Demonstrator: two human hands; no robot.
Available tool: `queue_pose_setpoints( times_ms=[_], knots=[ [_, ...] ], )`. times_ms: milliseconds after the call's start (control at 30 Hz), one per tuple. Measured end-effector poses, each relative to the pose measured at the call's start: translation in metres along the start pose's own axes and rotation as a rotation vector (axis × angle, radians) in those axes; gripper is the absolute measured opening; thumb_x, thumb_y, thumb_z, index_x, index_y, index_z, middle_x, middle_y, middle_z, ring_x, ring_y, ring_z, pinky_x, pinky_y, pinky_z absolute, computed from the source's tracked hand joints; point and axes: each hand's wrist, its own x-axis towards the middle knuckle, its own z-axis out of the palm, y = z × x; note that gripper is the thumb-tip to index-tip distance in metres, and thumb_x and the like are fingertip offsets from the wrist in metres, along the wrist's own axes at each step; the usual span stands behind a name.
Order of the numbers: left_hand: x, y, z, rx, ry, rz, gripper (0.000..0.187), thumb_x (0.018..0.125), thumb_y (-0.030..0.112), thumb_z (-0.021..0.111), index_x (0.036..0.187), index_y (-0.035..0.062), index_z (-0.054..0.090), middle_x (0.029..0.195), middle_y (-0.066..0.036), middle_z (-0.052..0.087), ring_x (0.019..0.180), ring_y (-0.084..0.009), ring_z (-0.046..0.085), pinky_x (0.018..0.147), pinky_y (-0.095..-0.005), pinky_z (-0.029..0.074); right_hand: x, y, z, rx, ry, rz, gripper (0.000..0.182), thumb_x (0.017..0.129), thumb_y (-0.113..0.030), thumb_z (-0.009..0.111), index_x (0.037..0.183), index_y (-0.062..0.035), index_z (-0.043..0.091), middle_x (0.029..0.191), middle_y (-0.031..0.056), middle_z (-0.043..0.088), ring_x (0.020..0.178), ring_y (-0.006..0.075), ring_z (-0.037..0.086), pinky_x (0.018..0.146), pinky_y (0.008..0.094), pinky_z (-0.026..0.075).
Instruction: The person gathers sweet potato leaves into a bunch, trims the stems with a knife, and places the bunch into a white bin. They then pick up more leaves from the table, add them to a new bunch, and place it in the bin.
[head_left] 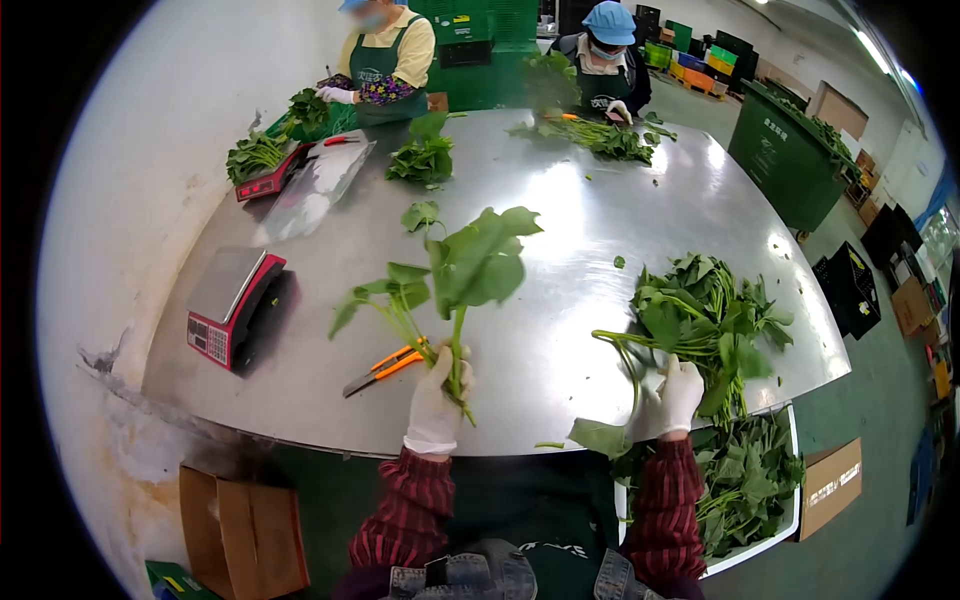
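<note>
My left hand (437,400), in a white glove, is closed round the stems of a small bunch of leafy greens (480,262) held upright above the metal table. Just behind it lie orange-handled scissors (385,367). My right hand (680,398), gloved too, is at the near side of a large pile of greens (700,310), with its fingers closed at a stem whose leaf (600,437) hangs over the table edge. Below the right hand is a white crate (793,480) full of greens (745,485).
A red scale (228,300) stands at the left, and a second scale (268,183) bears greens behind it. Two co-workers (385,60) (605,60) stand across the metal table (330,420). Cardboard boxes (245,530) (832,487) flank the near side. A green bin (790,155) is at the right.
</note>
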Motion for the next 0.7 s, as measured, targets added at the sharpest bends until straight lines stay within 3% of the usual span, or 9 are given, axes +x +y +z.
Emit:
queue_pose_setpoints(
  times_ms=[33,100,167,233,300,500,533,700],
  knots=[
    [-0.002,-0.005,0.007,-0.062,-0.017,-0.084,0.027,0.093,0.023,0.049,0.112,0.0035,0.048,0.085,-0.006,0.053,0.061,-0.0106,0.046,0.05,-0.021,0.036,-0.005,-0.016,-0.007,0.157,-0.023,0.29,0.031,0.088,-0.023,0.054,0.069,0.0013,0.061,0.049,0.0094,0.049,0.041,0.0193,0.044,0.047,0.034,0.039],
    [-0.005,-0.015,0.011,-0.072,-0.074,-0.138,0.028,0.094,0.024,0.048,0.114,0.0045,0.048,0.086,-0.005,0.054,0.061,-0.0108,0.045,0.052,-0.0214,0.037,-0.029,-0.036,-0.014,0.509,-0.082,0.212,0.031,0.089,-0.024,0.054,0.072,0.0004,0.063,0.052,0.0035,0.049,0.041,0.0116,0.041,0.043,0.0281,0.035],
    [-0.008,-0.027,0.015,-0.093,-0.187,-0.256,0.028,0.094,0.025,0.048,0.114,0.0052,0.047,0.086,-0.005,0.054,0.06,-0.0109,0.045,0.052,-0.0213,0.037,-0.048,-0.089,-0.034,0.668,-0.35,0.28,0.031,0.089,-0.025,0.054,0.07,-0.0022,0.063,0.051,-0.0023,0.05,0.04,0.0034,0.04,0.04,0.0196,0.029],
    [-0.015,-0.037,0.023,-0.075,-0.228,-0.251,0.029,0.094,0.026,0.048,0.114,0.0056,0.048,0.086,-0.003,0.054,0.06,-0.0101,0.046,0.052,-0.021,0.037,-0.063,-0.108,-0.034,0.684,-0.546,0.232,0.029,0.091,-0.025,0.053,0.078,-0.0028,0.067,0.057,-0.0028,0.051,0.042,0.0032,0.038,0.041,0.0198,0.03],
    [-0.019,-0.046,0.023,0.011,-0.233,-0.312,0.028,0.093,0.026,0.049,0.112,0.005,0.049,0.084,-0.002,0.054,0.06,-0.009,0.047,0.052,-0.0202,0.037,-0.072,-0.133,-0.038,0.713,-0.67,0.344,0.026,0.09,-0.024,0.055,0.081,-0.0023,0.066,0.057,-0.0027,0.05,0.042,0.0027,0.038,0.04,0.0195,0.029],
    [-0.043,-0.061,0.05,0.231,-0.208,-0.336,0.024,0.092,0.024,0.05,0.106,0.0043,0.053,0.077,-0.001,0.055,0.059,-0.0088,0.049,0.051,-0.0186,0.038,-0.084,-0.123,-0.019,0.877,-0.716,0.31,0.021,0.088,-0.02,0.059,0.093,-0.0009,0.065,0.058,-0.0027,0.051,0.044,0.002,0.04,0.04,0.0175,0.029],
    [-0.046,-0.065,0.051,0.238,-0.217,-0.368,0.025,0.092,0.024,0.051,0.107,0.0041,0.053,0.077,-0.001,0.055,0.058,-0.0088,0.049,0.051,-0.0185,0.038,-0.085,-0.123,-0.018,0.985,-0.715,0.341,0.021,0.087,-0.019,0.059,0.095,-0.0004,0.065,0.059,-0.0024,0.054,0.046,0.0018,0.046,0.041,0.0162,0.031],
    [-0.055,-0.081,0.053,0.328,-0.304,-0.376,0.03,0.094,0.027,0.049,0.108,0.0017,0.055,0.082,-0.004,0.057,0.058,-0.0089,0.048,0.046,-0.0187,0.035,-0.076,-0.129,-0.057,0.928,-0.729,0.415,0.019,0.088,-0.013,0.054,0.096,0.0018,0.064,0.068,0.0014,0.062,0.057,0.0035,0.057,0.043,0.0159,0.036]
  ],
)
